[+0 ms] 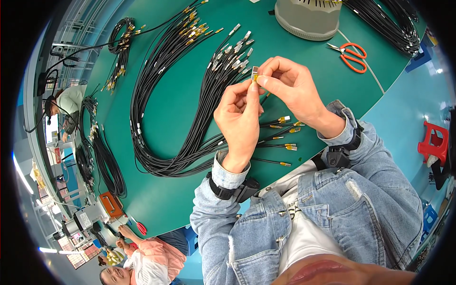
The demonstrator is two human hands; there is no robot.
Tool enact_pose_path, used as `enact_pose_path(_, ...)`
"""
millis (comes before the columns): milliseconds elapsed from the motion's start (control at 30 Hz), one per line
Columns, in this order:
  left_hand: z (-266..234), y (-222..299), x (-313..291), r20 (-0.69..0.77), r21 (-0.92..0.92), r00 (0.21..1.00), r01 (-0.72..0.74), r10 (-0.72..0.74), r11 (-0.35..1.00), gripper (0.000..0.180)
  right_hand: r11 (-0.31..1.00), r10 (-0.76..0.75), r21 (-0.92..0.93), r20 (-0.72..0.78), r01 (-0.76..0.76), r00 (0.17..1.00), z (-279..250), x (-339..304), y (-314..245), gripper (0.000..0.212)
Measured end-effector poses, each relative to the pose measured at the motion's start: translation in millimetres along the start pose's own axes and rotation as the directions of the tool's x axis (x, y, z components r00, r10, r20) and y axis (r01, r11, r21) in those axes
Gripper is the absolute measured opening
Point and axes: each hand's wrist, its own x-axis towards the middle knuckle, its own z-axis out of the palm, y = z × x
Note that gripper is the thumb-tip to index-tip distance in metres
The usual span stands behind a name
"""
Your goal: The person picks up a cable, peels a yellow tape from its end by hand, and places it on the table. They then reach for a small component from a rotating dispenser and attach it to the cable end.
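Between my hands is a cable connector (255, 71) with a silvery metal end and a band of yellow tape below it. My left hand (239, 121) pinches it from below, thumb against fingers. From the right, my right hand (292, 88) presses thumb and fingertips at the yellow tape. Most of this connector's cable is hidden behind my hands. A large looped bundle of black cables (164, 164) lies on the green table to the left, its metal-tipped ends (232, 54) fanned out beyond my left hand. More yellow-taped ends (289, 147) spread out below my right wrist.
Orange-handled scissors (354, 57) lie on the green table (199, 209) at right, near a grey round housing (308, 21). Other black cable coils (387, 28) sit at far right and along the left. Two people work at the left; a red stool (433, 142) stands on the floor.
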Motion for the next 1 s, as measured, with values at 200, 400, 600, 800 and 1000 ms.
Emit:
enact_pose_path(200,0,-2,0,-0.003,0.008,1.0,-0.001,0.001,1.0,0.01,1.0,0.004,0.006,0.002,-0.004,1.0,0,0,1,0.008)
enact_pose_path(400,0,-1,0,-0.003,-0.002,1.0,-0.001,0.001,1.0,0.01,1.0,0.023,-0.011,-0.008,-0.023,1.0,0,1,1,0.006)
enact_pose_path(600,0,1,1,0.002,-0.018,1.0,-0.01,0.01,1.0,0.01,0.999,0.031,-0.02,-0.015,-0.031,0.999,2,1,-1,0.006)
enact_pose_path(800,1,0,0,0.0,-0.015,1.0,0.003,-0.003,1.0,0.009,0.999,0.049,0.008,-0.041,-0.049,0.998,1,1,5,0.006)
enact_pose_path(1000,0,-5,-1,-0.006,0.073,0.997,-0.072,0.073,0.995,0.01,0.998,0.038,-0.051,-0.014,-0.039,0.999,3,9,-3,0.007)
